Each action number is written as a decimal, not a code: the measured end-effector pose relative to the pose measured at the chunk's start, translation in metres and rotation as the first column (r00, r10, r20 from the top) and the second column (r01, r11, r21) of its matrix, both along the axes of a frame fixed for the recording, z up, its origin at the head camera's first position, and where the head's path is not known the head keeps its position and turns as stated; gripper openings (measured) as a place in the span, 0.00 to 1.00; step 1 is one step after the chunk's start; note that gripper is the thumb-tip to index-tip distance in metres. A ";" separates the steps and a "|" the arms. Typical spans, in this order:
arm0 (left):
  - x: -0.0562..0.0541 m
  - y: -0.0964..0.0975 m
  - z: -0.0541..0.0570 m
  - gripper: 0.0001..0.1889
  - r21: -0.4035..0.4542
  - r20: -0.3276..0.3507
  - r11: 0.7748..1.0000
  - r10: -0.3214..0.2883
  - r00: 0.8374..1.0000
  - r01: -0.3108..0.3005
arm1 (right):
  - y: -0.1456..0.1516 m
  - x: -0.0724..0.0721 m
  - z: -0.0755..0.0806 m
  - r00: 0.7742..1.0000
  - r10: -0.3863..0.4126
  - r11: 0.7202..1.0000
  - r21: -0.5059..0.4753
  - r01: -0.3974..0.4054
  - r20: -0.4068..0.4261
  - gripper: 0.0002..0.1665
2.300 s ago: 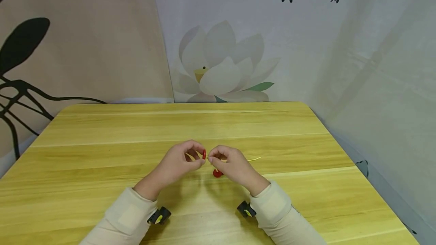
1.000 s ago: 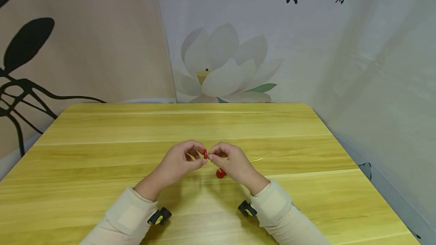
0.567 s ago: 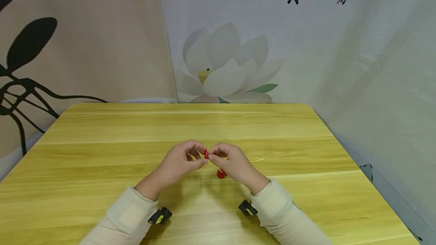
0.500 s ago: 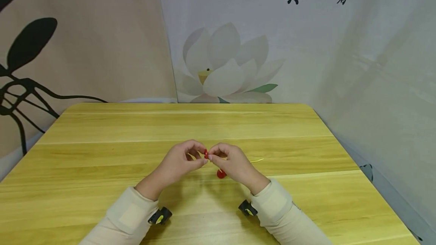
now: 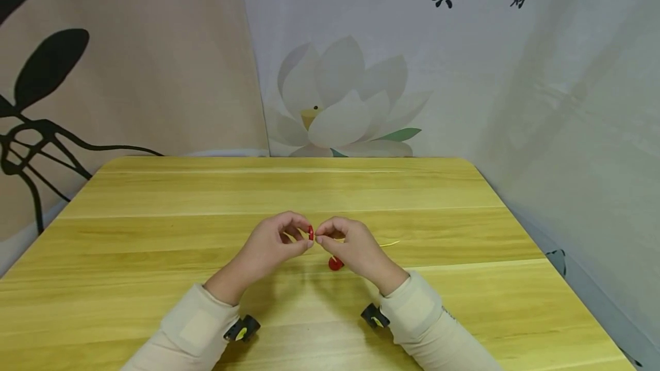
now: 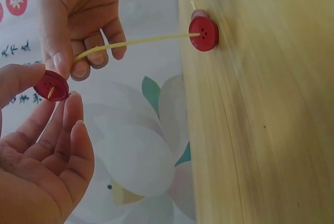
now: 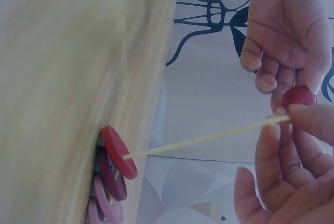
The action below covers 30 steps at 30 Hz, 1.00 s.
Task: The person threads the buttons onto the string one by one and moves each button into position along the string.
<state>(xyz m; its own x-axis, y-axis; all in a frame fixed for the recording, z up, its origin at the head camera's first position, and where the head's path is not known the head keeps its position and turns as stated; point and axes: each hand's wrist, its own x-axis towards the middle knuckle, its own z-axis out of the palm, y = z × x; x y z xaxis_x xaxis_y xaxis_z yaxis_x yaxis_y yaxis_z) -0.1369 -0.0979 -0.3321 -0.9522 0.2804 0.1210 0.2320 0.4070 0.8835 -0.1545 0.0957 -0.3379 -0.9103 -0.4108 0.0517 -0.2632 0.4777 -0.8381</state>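
Observation:
My left hand pinches a red button between thumb and fingers, its edge upright in the head view. Facing it, my right hand pinches a yellow cord close to its end. In the left wrist view a short bit of cord shows at the button's holes. From the right fingers the cord runs taut down to another red button, threaded on it at the table. Behind that one, a dark red button and pink buttons sit on the same cord. The right hand mostly hides this stack in the head view.
Both forearms lie over a wood-grain table. The cord's other end trails on the tabletop right of the right hand. Behind the table hangs a printed cloth backdrop with a lotus and dark leaves.
The right fingertips came up against the held red button by one second ago and are now slightly apart from it. Both hands otherwise stay in place; the head view has shifted a little.

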 end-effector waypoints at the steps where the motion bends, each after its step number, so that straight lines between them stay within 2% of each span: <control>1: 0.000 0.000 0.000 0.12 0.000 -0.002 1.000 0.000 1.000 0.000 | 0.000 0.000 0.000 1.000 -0.004 1.000 0.003 0.004 0.000 0.04; 11: 0.003 0.000 0.001 0.12 0.026 0.018 1.000 0.008 1.000 -0.009 | -0.001 0.000 0.001 1.000 -0.001 1.000 -0.004 0.001 -0.015 0.03; 17: 0.003 0.001 -0.001 0.09 0.012 0.011 1.000 0.008 1.000 -0.008 | -0.001 0.001 0.003 1.000 0.012 1.000 -0.020 -0.012 -0.017 0.04; 25: 0.004 0.002 -0.002 0.08 -0.008 0.034 1.000 0.019 0.999 -0.019 | 0.000 0.002 0.004 1.000 0.022 1.000 0.011 -0.022 -0.013 0.04; 30: 0.004 0.002 -0.002 0.08 0.004 0.020 1.000 0.005 1.000 -0.005 | 0.001 0.003 0.004 1.000 0.024 1.000 0.014 -0.024 -0.001 0.04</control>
